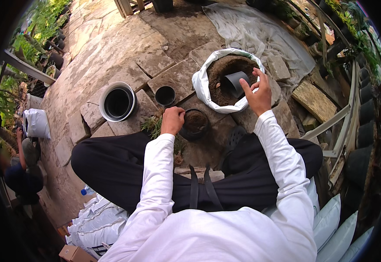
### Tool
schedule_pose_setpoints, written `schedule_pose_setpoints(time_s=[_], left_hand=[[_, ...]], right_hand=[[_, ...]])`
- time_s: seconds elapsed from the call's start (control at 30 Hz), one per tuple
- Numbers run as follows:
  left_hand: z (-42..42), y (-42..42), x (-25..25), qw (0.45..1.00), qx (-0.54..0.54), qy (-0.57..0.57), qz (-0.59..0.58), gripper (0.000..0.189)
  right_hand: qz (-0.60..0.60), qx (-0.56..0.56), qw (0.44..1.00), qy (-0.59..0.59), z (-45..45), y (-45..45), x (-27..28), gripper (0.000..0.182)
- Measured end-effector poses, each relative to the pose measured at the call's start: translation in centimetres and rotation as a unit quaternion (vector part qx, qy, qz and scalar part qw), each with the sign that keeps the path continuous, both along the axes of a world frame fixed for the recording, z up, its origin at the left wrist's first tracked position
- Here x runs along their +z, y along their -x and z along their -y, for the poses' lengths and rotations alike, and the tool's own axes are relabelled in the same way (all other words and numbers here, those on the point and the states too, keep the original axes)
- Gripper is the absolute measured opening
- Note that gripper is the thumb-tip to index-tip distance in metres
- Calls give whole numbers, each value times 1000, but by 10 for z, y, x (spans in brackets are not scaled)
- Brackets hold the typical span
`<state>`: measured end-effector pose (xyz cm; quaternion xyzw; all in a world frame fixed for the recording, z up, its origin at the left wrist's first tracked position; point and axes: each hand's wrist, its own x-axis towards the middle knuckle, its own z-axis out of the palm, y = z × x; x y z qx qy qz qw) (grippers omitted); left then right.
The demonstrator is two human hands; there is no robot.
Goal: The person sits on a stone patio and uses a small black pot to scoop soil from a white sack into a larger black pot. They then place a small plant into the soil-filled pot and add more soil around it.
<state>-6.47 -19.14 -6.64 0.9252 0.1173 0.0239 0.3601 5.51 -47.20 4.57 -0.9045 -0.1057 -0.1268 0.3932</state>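
My left hand (pixel 172 120) grips the rim of a black plastic pot (pixel 194 135) that has brown soil (pixel 196 120) in it, on the stone paving between my legs. Over an open white bag (pixel 201 88) of soil, my right hand (pixel 259 93) is raised with fingers apart, beside a tilted dark plastic pot (pixel 234 84) lying in the soil. An empty small black pot (pixel 165 96) stands beyond my left hand. Further left is a white bucket (pixel 102 104) with black pots nested inside. Green plants (pixel 154 126) with narrow leaves lie by my left wrist, partly hidden.
Uneven stone slabs (pixel 169 78) cover the ground. Clear plastic sheeting (pixel 252 29) lies beyond the soil bag. A wooden block (pixel 314 101) and metal frame (pixel 332 122) are at the right. Another person (pixel 22 178) sits far left near a white bag (pixel 37 123). Filled white bags (pixel 95 226) lie behind me.
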Motion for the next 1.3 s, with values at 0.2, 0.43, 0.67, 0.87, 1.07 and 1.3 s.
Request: schedule_pose_setpoints(time_s=[0.2,0.43,0.67,0.87,1.07,1.3], left_hand=[[-12,-5,23,997,45,3,63,19],[-11,-10,63,985,82,65,135,20],[-12,-8,72,972,111,181,98,20],[-4,-12,72,909,113,395,71,38],[-8,-13,62,864,101,489,-54,54],[3,-14,63,875,133,464,11,56]], right_hand=[[-76,170,981,-58,-35,30,-3,64],[-90,268,959,-20,-78,66,-31,112],[-94,231,966,-68,-86,63,-36,106],[-74,232,965,-101,-83,59,-27,107],[-97,233,957,-147,-84,59,-24,119],[-200,254,918,-230,-92,67,-38,128]])
